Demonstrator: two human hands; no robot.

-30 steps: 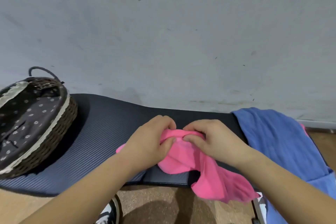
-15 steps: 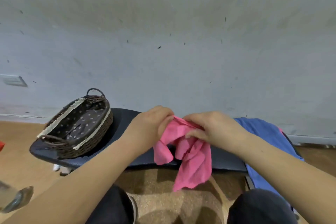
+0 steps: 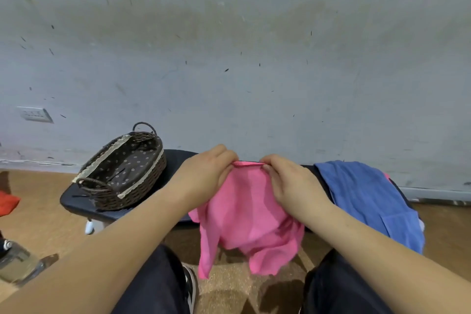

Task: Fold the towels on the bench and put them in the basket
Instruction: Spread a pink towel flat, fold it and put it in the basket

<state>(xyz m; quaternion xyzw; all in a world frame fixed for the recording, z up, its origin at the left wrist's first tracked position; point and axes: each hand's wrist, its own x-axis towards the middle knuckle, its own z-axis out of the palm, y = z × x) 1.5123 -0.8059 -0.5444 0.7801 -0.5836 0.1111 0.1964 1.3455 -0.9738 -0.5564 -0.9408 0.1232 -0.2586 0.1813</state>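
Here, each grip is clenched on cloth: the left hand (image 3: 206,173) and the right hand (image 3: 288,181) both pinch the top hem of the pink towel (image 3: 244,216) between thumb and curled fingers; the two pinches sit close together, with a short taut run of hem between them. Held that way, the rest of the towel hangs loose and rumpled below the hands, in the air in front of the table (image 3: 74,199) and above the floor between the person's knees; it lies neither on the table nor in the basket. Holding it by one edge probably lets its weight pull it straight, so that the hands can slide apart along the hem to the corners before any fold; that is a judgement, not something shown.

Just right of the right hand, the blue towel (image 3: 364,196) is draped unfolded over the right end of the table, one part spilling over the front edge; it looks set aside for its turn. On the left end, well apart from the hands, stands the basket (image 3: 142,186), its dotted lining bare as far as can be seen; the task seems to be at an early stage.
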